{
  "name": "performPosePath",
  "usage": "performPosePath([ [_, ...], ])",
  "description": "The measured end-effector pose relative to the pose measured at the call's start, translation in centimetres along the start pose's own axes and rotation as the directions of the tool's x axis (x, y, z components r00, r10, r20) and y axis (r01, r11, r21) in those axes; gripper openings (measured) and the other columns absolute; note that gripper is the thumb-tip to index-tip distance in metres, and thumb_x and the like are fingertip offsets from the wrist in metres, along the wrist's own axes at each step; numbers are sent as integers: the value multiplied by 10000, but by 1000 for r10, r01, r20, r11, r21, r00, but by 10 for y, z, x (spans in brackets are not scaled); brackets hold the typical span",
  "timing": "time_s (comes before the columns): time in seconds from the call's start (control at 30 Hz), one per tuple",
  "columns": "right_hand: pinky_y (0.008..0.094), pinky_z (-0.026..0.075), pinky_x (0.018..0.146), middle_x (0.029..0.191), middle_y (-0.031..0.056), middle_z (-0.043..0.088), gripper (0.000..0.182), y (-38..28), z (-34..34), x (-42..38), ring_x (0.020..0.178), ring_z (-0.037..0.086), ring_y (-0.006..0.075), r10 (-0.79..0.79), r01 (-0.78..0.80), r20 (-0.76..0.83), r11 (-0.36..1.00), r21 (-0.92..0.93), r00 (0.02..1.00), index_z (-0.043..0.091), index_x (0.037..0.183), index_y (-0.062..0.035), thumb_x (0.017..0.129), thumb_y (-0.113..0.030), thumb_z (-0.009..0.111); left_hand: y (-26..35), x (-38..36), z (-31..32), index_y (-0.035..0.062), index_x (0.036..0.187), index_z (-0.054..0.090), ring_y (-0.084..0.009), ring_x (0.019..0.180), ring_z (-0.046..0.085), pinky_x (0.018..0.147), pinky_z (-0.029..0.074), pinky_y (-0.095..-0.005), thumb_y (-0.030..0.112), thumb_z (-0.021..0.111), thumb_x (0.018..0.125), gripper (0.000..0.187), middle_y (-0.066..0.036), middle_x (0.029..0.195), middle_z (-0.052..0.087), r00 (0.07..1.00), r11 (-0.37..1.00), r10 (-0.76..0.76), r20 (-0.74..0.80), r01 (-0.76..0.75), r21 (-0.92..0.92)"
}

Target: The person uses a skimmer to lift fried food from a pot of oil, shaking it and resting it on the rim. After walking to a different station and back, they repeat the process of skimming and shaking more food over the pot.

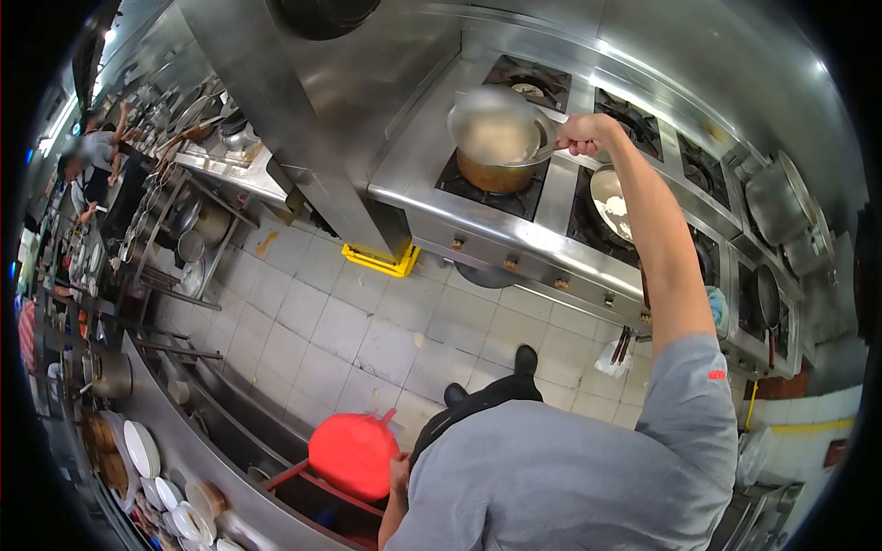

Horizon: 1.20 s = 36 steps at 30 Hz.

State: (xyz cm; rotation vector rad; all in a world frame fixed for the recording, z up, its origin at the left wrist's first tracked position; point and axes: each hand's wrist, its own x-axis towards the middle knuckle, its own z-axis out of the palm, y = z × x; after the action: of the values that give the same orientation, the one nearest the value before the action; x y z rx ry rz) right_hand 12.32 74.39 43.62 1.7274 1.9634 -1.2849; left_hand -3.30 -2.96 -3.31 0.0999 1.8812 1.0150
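My right hand [581, 135] is stretched out over the stove, closed around a metal handle [546, 151]. That handle runs to the rim of a round silvery vessel [467, 138] with something pale in it, its upper part smeared by a blur. Below it, a brown pot [496, 176] stands on a front burner. A pan [606, 188] with white content sits on the burner under my forearm. My left hand [399, 472] hangs low beside my hip, at the edge of a red plastic stool [354, 455]; its fingers are partly hidden.
Pots [779, 197] stand at the stove's far right, near a dark frying pan [764, 296]. A yellow crate [381, 261] lies at the foot of a steel column [294, 110]. Stacked plates [141, 449] line the counter behind. People [96, 151] are at the far left.
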Motion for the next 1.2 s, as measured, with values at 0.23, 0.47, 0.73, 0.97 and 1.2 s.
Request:
performPosePath([
  [0.23,179,223,296,582,-8,437,118,46,49,36,384,311,23,-143,136,-20,872,470,989,483,778,-75,862,-157,470,-45,16,-1,-20,845,633,-134,617,560,558,444,-272,146,584,831,173,-55,730,618,999,996,37,5,-37,78],
  [0.47,185,202,303,640,4,434,180,69,88,17,395,268,30,-244,231,-94,628,743,965,435,1069,-63,891,-86,448,3,15,-13,23,787,564,-79,420,427,361,318,-223,127,571,840,117,-23,613,513,990,963,-134,34,138,-230],
  [0.73,197,192,332,644,-3,432,361,97,102,16,401,247,38,-308,299,-143,550,780,941,400,1250,-52,897,-98,456,44,-15,-10,14,823,571,-74,431,433,378,335,-214,133,574,841,120,-5,595,508,995,991,-96,32,99,-87],
  [0.97,203,197,339,647,-5,436,384,98,102,12,407,260,39,-305,311,-156,567,763,940,386,1269,-51,895,-99,462,36,-15,-8,37,777,583,-69,411,414,369,314,-211,147,571,839,127,25,534,477,994,993,-106,29,107,-48],
  [1.2,184,192,319,661,-6,428,374,91,105,7,401,264,30,-289,338,-196,616,711,937,388,1263,-16,897,-87,423,43,-18,-3,52,730,586,-71,414,415,367,306,-224,152,572,835,146,28,527,474,993,993,-118,-1,118,3],
])
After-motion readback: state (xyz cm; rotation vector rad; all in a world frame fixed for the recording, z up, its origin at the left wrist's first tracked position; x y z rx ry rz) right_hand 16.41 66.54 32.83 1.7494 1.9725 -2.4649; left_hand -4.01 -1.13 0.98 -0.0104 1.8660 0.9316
